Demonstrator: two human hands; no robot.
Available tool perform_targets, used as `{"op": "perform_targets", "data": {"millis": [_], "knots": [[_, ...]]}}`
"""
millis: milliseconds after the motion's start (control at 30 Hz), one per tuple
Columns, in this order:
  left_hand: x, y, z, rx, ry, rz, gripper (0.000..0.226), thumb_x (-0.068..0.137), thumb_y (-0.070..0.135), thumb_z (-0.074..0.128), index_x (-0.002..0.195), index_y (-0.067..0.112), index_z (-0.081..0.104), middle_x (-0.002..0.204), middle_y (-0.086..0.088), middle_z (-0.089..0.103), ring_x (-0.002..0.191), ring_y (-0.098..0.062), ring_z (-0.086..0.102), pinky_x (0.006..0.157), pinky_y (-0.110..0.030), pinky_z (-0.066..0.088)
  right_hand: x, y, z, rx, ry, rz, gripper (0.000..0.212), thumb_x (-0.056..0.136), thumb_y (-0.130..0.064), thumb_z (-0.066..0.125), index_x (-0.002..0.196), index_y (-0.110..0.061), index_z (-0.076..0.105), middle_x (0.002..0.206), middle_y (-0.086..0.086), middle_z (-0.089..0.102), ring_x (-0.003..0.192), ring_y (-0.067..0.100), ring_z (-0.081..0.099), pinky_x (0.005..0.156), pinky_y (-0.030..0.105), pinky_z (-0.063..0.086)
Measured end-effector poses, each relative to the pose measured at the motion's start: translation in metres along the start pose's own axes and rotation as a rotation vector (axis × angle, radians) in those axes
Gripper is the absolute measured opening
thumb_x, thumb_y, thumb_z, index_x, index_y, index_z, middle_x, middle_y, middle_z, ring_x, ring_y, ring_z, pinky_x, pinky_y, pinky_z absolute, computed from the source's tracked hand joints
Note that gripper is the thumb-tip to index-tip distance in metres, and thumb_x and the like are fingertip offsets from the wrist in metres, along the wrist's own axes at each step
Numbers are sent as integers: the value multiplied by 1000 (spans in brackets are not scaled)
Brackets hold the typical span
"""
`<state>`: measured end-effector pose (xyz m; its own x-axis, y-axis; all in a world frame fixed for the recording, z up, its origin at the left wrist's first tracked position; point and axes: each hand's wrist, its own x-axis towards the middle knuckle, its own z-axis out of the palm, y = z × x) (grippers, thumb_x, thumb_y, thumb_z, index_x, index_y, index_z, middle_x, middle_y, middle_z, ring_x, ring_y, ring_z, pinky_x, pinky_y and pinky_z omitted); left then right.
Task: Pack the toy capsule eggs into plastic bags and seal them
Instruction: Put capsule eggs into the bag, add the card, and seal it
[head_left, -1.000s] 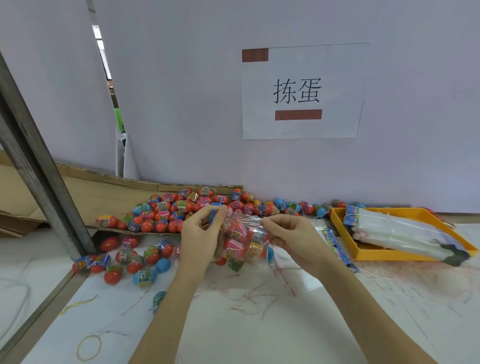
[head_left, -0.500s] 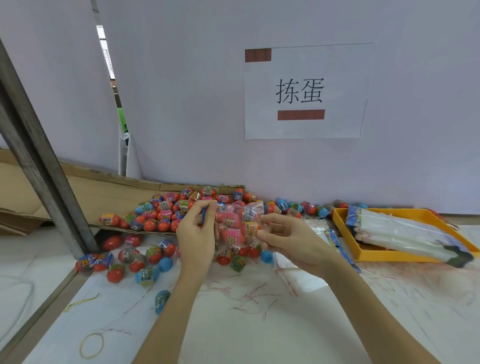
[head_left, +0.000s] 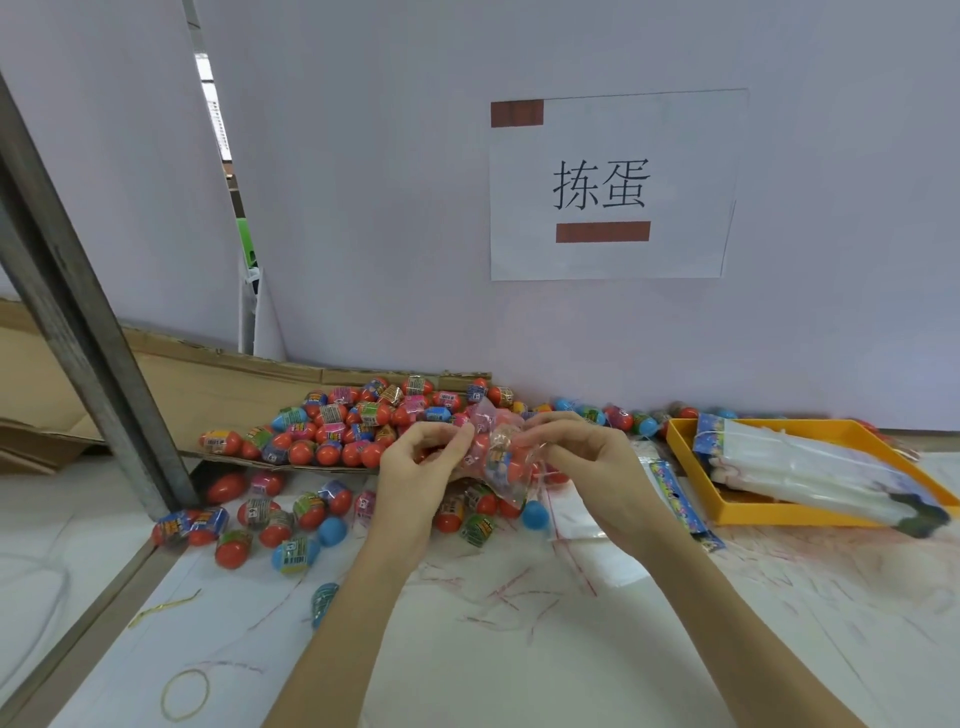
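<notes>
While dozens of capsule eggs lay loose along the desk's far edge, left hand and right hand pinched one filled plastic bag above them, apparently unsealed.

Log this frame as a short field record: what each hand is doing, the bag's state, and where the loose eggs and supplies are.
left hand: pinches the bag's left edge
right hand: pinches its right edge
filled plastic bag: held above the table, holds several eggs; seal cannot be told
loose capsule eggs: heaped on cardboard behind the hands, more scattered on the table
yellow tray: right, holds bundled packets
rubber band: front left
</notes>
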<state>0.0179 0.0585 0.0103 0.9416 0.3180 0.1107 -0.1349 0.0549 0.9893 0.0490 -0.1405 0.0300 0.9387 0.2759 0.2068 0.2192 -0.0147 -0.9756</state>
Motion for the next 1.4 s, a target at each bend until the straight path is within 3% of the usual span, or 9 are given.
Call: {"op": "perform_targets", "data": {"millis": [133, 300, 500, 633, 800, 900, 1067, 1267, 1400], "knots": [[-1, 0, 1, -218, -21, -37, 45, 74, 30, 84, 116, 18, 74, 114, -3, 77, 105, -19, 76, 88, -33, 63, 1, 4, 6, 209, 33, -4, 31, 105, -20, 59, 132, -30, 68, 127, -8, 72, 114, 7, 69, 86, 21, 59], [-2, 3, 4, -147, 41, 16, 51, 79, 32, 85, 126, 35, 66, 125, 3, 73, 113, -15, 73, 97, -38, 61, -2, -3, 20, 272, -27, 126, 37, 100, -54, 50, 119, -33, 74, 114, -3, 78, 106, 15, 74, 79, 24, 61], [-1, 8, 4, -220, -90, -91, 72, 66, 50, 88, 132, 29, 66, 121, -5, 75, 111, -25, 74, 93, -48, 62, -5, 0, 19, 220, 89, 114, 28, 96, -43, 61, 97, -25, 82, 99, 6, 79, 95, 23, 76, 77, 29, 63], [-5, 6, 4, -71, -53, -44, 35, 79, 60, 73, 94, 29, 80, 99, -13, 77, 96, -26, 76, 87, -54, 64, -4, -1, 16, 180, 82, 147, 32, 102, -40, 57, 105, -17, 80, 100, 4, 79, 91, 19, 76, 71, 25, 60], [-4, 3, 3, 216, 106, 291, 30, 95, 53, 57, 85, 27, 67, 69, 1, 63, 61, -9, 56, 59, -23, 52, -6, -7, 19, 184, 81, 79, 35, 102, -44, 52, 100, -27, 82, 102, 1, 80, 94, 18, 76, 72, 25, 62], [-7, -2, 7, 374, 168, 464, 21, 103, 45, 47, 88, 34, 56, 68, -2, 56, 55, -13, 49, 50, -25, 42, -8, -7, 22, 207, 15, 112, 35, 100, -50, 49, 98, -36, 81, 102, 1, 79, 94, 18, 77, 72, 29, 63], [-5, -1, 5, 350, 265, 471, 26, 104, 47, 47, 83, 34, 54, 68, -4, 55, 53, -16, 48, 48, -28, 40, -10, -7, 13, 97, -232, 92, 17, 99, -38, 67, 115, -39, 73, 116, -1, 77, 106, 21, 75, 79, 29, 63], [-4, -2, 5, 348, 248, 481, 26, 105, 42, 53, 82, 31, 57, 62, -4, 55, 50, -21, 48, 49, -38, 41, -4, -4, 8, 47, -173, 86, 24, 97, -35, 69, 119, -28, 71, 111, -1, 78, 102, 20, 75, 83, 26, 61], [-4, -2, 1, 333, 238, 434, 21, 100, 52, 56, 97, 32, 60, 67, 8, 65, 52, -8, 58, 50, -18, 45, -4, -3, 6, 200, -80, 146, 46, 83, -50, 74, 118, -20, 74, 103, 10, 77, 90, 22, 73, 76, 26, 57]]}}
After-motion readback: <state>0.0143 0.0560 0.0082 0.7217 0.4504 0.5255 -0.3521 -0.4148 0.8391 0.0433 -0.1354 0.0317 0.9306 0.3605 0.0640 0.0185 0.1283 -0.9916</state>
